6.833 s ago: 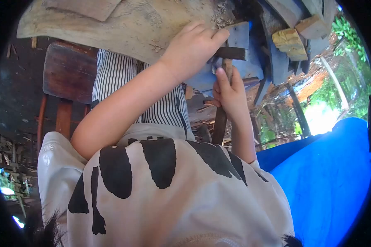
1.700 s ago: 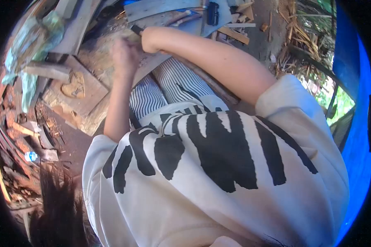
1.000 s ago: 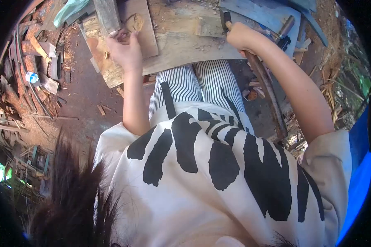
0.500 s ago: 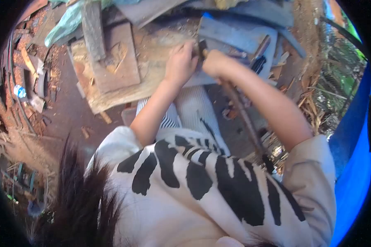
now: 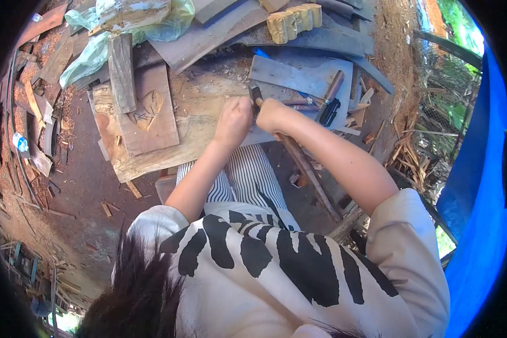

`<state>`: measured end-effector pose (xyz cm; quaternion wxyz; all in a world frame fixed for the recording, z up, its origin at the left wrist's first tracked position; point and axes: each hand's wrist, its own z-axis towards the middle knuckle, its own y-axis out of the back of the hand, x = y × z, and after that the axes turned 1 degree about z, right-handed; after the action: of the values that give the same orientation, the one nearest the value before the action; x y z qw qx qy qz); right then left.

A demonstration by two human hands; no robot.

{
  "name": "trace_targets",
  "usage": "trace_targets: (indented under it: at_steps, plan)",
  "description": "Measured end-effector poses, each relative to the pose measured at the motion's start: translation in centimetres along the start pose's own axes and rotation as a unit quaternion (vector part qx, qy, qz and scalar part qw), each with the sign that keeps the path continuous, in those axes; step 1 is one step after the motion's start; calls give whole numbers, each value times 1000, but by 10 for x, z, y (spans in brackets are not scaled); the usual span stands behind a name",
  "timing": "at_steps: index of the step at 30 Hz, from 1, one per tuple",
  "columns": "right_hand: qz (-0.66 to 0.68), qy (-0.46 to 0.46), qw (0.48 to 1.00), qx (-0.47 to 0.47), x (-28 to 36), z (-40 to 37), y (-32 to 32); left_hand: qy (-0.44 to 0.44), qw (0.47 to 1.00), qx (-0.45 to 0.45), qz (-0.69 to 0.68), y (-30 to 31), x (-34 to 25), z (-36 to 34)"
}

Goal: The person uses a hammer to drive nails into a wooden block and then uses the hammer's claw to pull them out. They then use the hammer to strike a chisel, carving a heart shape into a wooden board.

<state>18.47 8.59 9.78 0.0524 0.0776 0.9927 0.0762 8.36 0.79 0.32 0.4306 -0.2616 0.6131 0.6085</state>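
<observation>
My right hand (image 5: 271, 115) is wrapped round the wooden handle of what looks like a hammer (image 5: 255, 96). Its dark head shows just above my fist, and a long brown stick (image 5: 310, 177), apparently the same handle, runs down behind my forearm. My left hand (image 5: 235, 119) is closed in a fist close beside the hammer head. Whatever it grips is hidden by the fingers. Both hands are over the near edge of a thick, worn wooden board (image 5: 200, 107) in front of my knees.
A flat brown board (image 5: 149, 132) and a weathered wood block (image 5: 122, 73) lie to the left. On the right are a grey plank (image 5: 290, 76), a wooden-handled tool (image 5: 333, 87) and a black object (image 5: 328, 112). A yellowish wood piece (image 5: 294, 23) sits behind. Blue sheeting (image 5: 484, 186) hangs at far right.
The view has shifted, so the bench and hands appear lower and further left, and sharper. Both hands stay closed, side by side at the board, the hammer still in the right.
</observation>
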Motion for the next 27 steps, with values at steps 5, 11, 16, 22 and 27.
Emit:
trace_targets:
  at_steps: [5, 11, 16, 22, 27]
  plan:
    - [-88, 38, 995, -19, -1, 13, -7, 12, 999, 23, -25, 11, 7, 9]
    - [7, 20, 999, -27, -3, 3, -4, -29, 999, 18, -12, 13, -3, 8]
    - [107, 31, 992, -63, 2, -14, -1, 20, 1000, 4, -18, -5, -4, 4]
    - [60, 11, 997, -52, -3, 3, -7, 55, 998, -30, -33, -5, -10, 4]
    - [69, -8, 996, -54, -3, 2, -7, 93, 993, -56, -48, -3, -7, 7]
